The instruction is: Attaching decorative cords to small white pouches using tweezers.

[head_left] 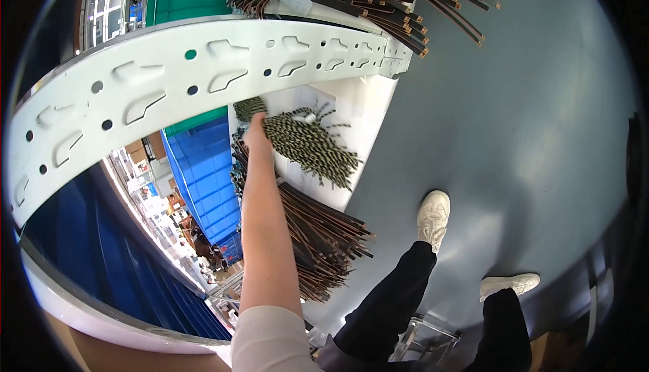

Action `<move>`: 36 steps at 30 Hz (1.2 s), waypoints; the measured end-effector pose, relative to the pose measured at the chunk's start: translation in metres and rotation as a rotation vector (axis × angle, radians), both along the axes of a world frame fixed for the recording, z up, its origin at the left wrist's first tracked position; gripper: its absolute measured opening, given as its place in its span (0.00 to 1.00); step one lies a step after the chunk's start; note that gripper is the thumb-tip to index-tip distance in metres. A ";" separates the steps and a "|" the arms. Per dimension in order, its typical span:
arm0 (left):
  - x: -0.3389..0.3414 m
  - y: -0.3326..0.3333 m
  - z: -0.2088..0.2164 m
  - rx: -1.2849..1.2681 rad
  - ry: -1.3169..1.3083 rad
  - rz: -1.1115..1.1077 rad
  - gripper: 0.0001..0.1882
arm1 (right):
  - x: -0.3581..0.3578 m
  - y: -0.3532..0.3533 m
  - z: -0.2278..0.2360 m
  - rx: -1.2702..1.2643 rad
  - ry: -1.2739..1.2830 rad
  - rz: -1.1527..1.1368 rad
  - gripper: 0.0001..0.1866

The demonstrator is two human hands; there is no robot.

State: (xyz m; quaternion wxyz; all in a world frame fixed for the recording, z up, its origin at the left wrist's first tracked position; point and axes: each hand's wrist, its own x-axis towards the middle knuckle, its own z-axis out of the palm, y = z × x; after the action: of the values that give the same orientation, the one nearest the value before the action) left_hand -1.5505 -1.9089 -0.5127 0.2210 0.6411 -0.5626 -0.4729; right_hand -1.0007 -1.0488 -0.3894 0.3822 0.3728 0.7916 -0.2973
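Note:
My left hand [257,134] reaches in from the lower edge with the arm stretched out. Its fingers are closed round a bundle of black and yellow-green striped cords [311,145]. One short end of the bundle shows beyond the hand, and the longer cut ends fan out to the right, slightly blurred. Below them, beside my forearm, lies a bundle of dark strips with copper-coloured edges [321,237]. A white shelf [375,105] is under the cords. My right hand is out of view.
A white perforated shelf beam [203,67] arches across the upper left. Beyond it lie more dark strips with metal ends [378,0], jutting over the grey floor [541,101]. A blue bin [203,176] and a green bin [186,0] stand at left. My shoes [433,218] are at right.

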 end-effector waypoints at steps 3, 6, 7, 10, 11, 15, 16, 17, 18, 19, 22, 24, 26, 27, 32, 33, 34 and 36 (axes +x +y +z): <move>0.014 0.032 0.057 0.133 0.352 -0.157 0.19 | -0.008 0.018 0.006 -0.012 -0.034 -0.042 0.21; 0.043 0.067 0.124 0.147 0.497 -0.216 0.19 | -0.018 0.031 0.002 -0.049 -0.065 -0.082 0.21; 0.049 0.081 0.148 0.132 0.503 -0.222 0.19 | -0.020 0.033 -0.004 -0.073 -0.068 -0.103 0.21; 0.065 0.107 0.208 -0.016 0.555 -0.239 0.20 | -0.018 0.049 -0.015 -0.149 -0.091 -0.152 0.21; 0.068 0.114 0.221 -0.026 0.562 -0.242 0.19 | -0.016 0.056 -0.015 -0.167 -0.100 -0.166 0.20; 0.075 0.133 0.269 -0.050 0.538 -0.326 0.17 | -0.011 0.088 -0.013 -0.214 -0.135 -0.230 0.20; 0.073 0.143 0.276 -0.046 0.508 -0.374 0.17 | -0.009 0.096 -0.009 -0.215 -0.144 -0.250 0.20; 0.074 0.156 0.283 -0.014 0.504 -0.395 0.17 | -0.007 0.104 -0.004 -0.215 -0.152 -0.272 0.20; 0.074 0.173 0.292 0.002 0.508 -0.391 0.17 | -0.004 0.112 0.000 -0.219 -0.161 -0.295 0.20; 0.081 0.180 0.297 0.003 0.505 -0.409 0.17 | 0.000 0.118 0.004 -0.222 -0.169 -0.319 0.20; 0.095 0.213 0.312 0.034 0.504 -0.398 0.17 | 0.008 0.140 0.015 -0.236 -0.185 -0.394 0.20; 0.103 0.214 0.324 0.031 0.486 -0.389 0.18 | 0.012 0.151 0.021 -0.255 -0.194 -0.445 0.20; 0.106 0.217 0.342 0.013 0.484 -0.356 0.17 | 0.017 0.162 0.024 -0.278 -0.202 -0.494 0.20; 0.108 0.224 0.350 0.021 0.482 -0.383 0.16 | 0.021 0.168 0.027 -0.285 -0.206 -0.519 0.20; 0.122 0.258 0.382 0.167 0.465 -0.459 0.17 | 0.035 0.193 0.043 -0.338 -0.228 -0.642 0.19; 0.124 0.270 0.380 0.229 0.473 -0.503 0.18 | 0.036 0.197 0.049 -0.343 -0.231 -0.670 0.19; 0.124 0.290 0.379 0.258 0.466 -0.493 0.17 | 0.039 0.206 0.059 -0.346 -0.234 -0.693 0.19; 0.127 0.320 0.365 0.299 0.412 -0.501 0.20 | 0.044 0.227 0.083 -0.345 -0.239 -0.737 0.19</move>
State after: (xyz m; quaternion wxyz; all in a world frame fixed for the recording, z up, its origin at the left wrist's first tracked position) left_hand -1.4239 -1.5887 -0.1479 0.1107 0.3995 -0.5704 -0.7090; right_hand -0.9566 -0.8214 -0.3065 0.3961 0.5936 0.4940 -0.4968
